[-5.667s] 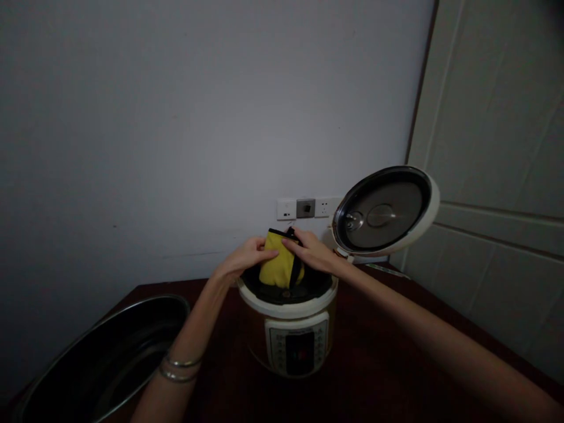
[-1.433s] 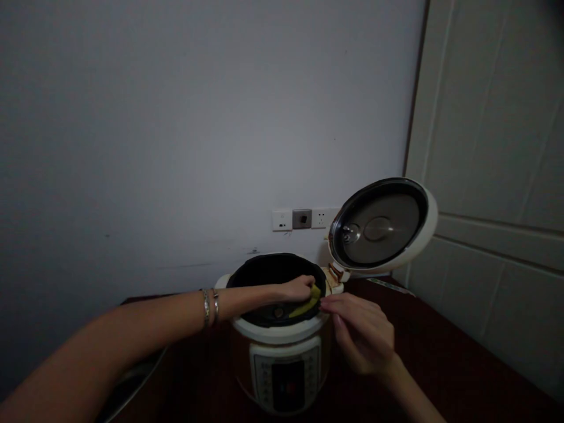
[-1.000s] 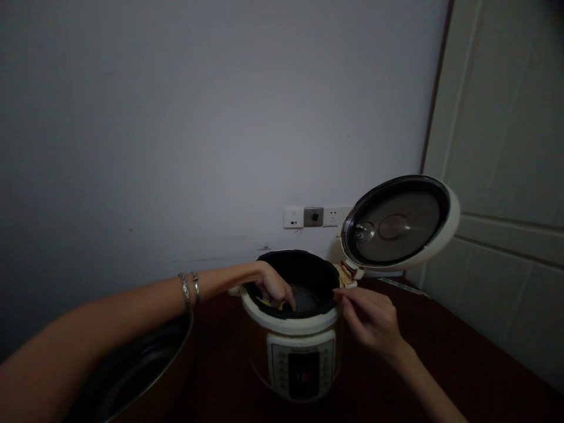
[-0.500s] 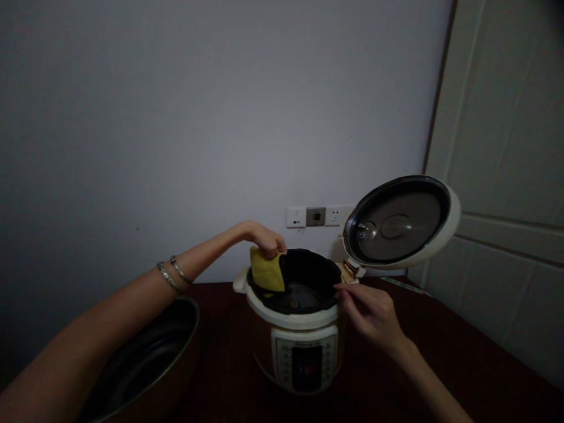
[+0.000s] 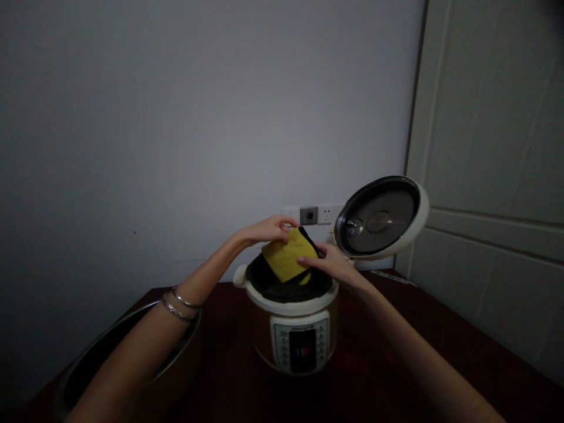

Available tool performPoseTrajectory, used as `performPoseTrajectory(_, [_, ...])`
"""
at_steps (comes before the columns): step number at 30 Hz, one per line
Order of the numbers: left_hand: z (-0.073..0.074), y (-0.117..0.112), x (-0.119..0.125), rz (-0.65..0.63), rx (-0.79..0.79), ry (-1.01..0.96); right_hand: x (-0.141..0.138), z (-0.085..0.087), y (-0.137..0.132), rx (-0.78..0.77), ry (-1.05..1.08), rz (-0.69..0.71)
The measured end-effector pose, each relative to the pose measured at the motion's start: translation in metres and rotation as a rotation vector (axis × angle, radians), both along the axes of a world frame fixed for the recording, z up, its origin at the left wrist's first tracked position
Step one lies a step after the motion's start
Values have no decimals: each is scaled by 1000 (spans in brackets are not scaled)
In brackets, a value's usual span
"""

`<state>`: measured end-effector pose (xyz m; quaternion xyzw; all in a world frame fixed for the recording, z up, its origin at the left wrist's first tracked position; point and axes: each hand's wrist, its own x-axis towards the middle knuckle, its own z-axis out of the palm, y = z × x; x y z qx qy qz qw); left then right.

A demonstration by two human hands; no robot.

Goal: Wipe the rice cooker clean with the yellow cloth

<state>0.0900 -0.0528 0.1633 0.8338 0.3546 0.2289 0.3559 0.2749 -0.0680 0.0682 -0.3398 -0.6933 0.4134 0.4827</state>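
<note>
A folded yellow cloth with dark edging is held between both hands above the mouth of an electric pressure cooker. My left hand grips its upper left corner, fingers closed on it. On the cloth's right side, my right hand pinches it, thumb on the front face and fingers behind. The cooker's lid stands swung up on its hinge to the right, its metal inside facing me. Part of the cooker's dark interior is hidden behind the cloth.
A large metal basin stands at the left, partly under my left forearm. Wall sockets are behind the cooker. A pale panelled door rises at the right beside the dark red tabletop.
My left hand has lifted the cloth up and to the right out of the cooker. My right hand has left the cooker's rim and taken hold of the cloth. The view has shifted slightly.
</note>
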Motion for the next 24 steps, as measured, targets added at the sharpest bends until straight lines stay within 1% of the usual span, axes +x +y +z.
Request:
performPoseTrajectory(2, [-3,-2,-6,32,7,-44,-2,-2,0,-122,87,-19])
performPoseTrajectory(4, [-8,-2,-17,60,38,-117,-4,-4,-2,-211,195,-30])
performPoseTrajectory(5, [-12,0,-25,103,83,-167,-5,-4,-3,-244,249,-32])
performPoseTrajectory(6, [-17,1,-32,175,149,-222,-5,-5,-3,-272,301,-35])
performPoseTrajectory(7, [-24,4,-40,275,241,-270,-5,-4,-3,-296,344,-38])
performPoseTrajectory(9, [-44,9,-55,510,425,-339,-3,-3,0,-325,411,-46])
performPoseTrajectory(10, [-56,12,-61,613,472,-344,-1,-3,3,-328,435,-58])
performPoseTrajectory(12, [-82,18,-71,794,505,-319,3,-2,13,-300,465,-128])
performPoseTrajectory(14, [-109,22,-79,901,452,-267,9,-1,26,-187,449,-254])
performPoseTrajectory(16, [-133,25,-84,967,368,-192,13,3,41,23,330,-409])
performPoseTrajectory(17, [-143,26,-85,991,336,-156,13,5,49,141,213,-488])
performPoseTrajectory(19, [-160,27,-88,1013,297,-120,9,11,63,340,-155,-623])
performPoseTrajectory(20, [-166,28,-88,1011,287,-112,4,13,69,404,-351,-658])
performPoseTrajectory(22, [-176,29,-88,992,279,-116,-7,17,82,466,-655,-643])
performPoseTrajectory(24, [-183,31,-88,987,281,-152,-20,18,94,489,-805,-559])
